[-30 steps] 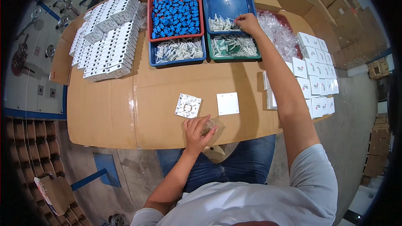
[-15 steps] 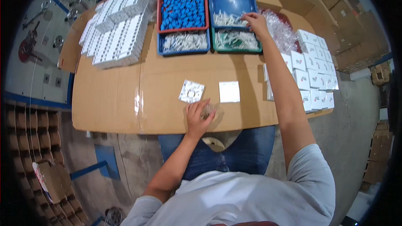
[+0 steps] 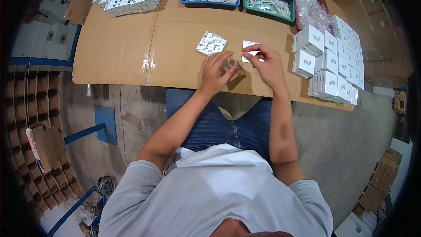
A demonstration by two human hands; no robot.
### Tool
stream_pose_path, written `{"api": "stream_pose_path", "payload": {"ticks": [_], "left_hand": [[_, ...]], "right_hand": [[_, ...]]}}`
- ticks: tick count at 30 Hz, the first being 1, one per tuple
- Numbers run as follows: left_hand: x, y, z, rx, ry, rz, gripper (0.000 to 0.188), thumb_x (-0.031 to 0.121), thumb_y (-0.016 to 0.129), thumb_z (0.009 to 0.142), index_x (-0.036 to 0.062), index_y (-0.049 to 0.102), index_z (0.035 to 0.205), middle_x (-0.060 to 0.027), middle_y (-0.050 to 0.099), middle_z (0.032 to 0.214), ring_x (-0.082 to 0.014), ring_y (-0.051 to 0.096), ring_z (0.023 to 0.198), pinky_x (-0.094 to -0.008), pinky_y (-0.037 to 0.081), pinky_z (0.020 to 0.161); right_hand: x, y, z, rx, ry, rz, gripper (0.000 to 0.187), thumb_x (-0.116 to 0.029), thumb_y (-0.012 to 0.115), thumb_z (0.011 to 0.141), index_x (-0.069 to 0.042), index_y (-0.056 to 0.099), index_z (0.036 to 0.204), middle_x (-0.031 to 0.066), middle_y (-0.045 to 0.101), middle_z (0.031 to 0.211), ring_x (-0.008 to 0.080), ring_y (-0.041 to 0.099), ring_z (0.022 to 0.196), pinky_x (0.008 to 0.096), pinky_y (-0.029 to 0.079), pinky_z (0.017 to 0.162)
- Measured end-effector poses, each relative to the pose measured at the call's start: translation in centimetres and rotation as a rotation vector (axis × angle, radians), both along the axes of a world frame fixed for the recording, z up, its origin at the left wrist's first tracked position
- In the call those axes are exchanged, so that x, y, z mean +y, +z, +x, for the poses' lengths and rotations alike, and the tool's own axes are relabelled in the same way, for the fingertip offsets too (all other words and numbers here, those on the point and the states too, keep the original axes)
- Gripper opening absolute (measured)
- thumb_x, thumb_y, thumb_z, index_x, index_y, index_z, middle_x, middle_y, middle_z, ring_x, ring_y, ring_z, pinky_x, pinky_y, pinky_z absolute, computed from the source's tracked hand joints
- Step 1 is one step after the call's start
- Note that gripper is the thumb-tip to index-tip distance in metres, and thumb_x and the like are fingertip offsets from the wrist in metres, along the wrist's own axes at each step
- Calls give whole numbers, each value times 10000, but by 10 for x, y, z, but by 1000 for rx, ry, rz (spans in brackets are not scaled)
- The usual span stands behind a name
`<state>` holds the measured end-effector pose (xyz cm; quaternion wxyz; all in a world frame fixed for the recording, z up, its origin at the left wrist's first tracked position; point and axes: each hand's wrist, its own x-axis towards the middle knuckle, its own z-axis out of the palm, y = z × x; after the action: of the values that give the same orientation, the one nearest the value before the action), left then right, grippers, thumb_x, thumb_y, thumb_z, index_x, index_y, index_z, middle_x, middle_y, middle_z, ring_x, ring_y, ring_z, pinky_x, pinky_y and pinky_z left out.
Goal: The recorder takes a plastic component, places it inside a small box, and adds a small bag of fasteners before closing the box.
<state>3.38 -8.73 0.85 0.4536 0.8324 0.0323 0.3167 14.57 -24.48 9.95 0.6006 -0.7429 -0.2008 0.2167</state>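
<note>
I'm having the left hand [image 3: 214, 73] cup a clear round piece [image 3: 232, 62] between thumb and fingers, on the near right of the white module [image 3: 211, 44]. Farther right of that module, the right hand [image 3: 269, 68] is pinching a small piece [image 3: 242, 55], its axis too tiny to read; the clear round piece is sitting just left of that pinch.

Glare and soft shadows mark the tabletop [image 3: 114, 52]; dark rims bend, perhaps slightly blurred.
</note>
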Motion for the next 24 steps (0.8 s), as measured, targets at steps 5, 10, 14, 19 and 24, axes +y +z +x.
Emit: {"api": "stream_pose_path", "payload": {"ticks": [5,10,14,19,24], "left_hand": [[-2,-3,2,-29,-23,-1,476,171,806,797,109,665,1248,-91,679,1238,-305,617,1169,-420,443,996],[-1,-3,-3,-42,-28,-35,494,131,804,779,98,660,1250,-92,679,1236,-313,614,1171,-422,456,996],[-2,-1,-5,-28,-18,-25,476,123,800,788,88,662,1242,-94,681,1229,-313,618,1159,-421,458,1002],[-2,-4,-4,-42,-7,-22,451,128,795,801,86,667,1231,-93,689,1212,-307,626,1147,-418,467,990],[-1,-1,-3,-49,-9,-63,418,145,800,802,85,685,1199,-98,705,1177,-315,641,1119,-425,484,965]], "right_hand": [[6,-11,-19,-299,67,-7,121,-54,736,902,-17,725,1017,10,711,959,63,589,779,236,477,675],[17,4,-37,-370,79,-240,100,-45,716,888,2,719,977,54,685,1005,121,587,751,255,483,683],[19,0,-40,-422,99,-301,124,-86,708,885,-13,731,983,79,674,1018,197,628,752,311,509,693],[19,-10,-38,-424,87,-233,138,-59,700,919,30,721,1023,84,664,1021,156,602,766,275,489,690],[16,-12,-36,-425,56,-195,151,-108,690,912,-10,737,1018,95,683,1017,236,649,733,334,522,683]]}}
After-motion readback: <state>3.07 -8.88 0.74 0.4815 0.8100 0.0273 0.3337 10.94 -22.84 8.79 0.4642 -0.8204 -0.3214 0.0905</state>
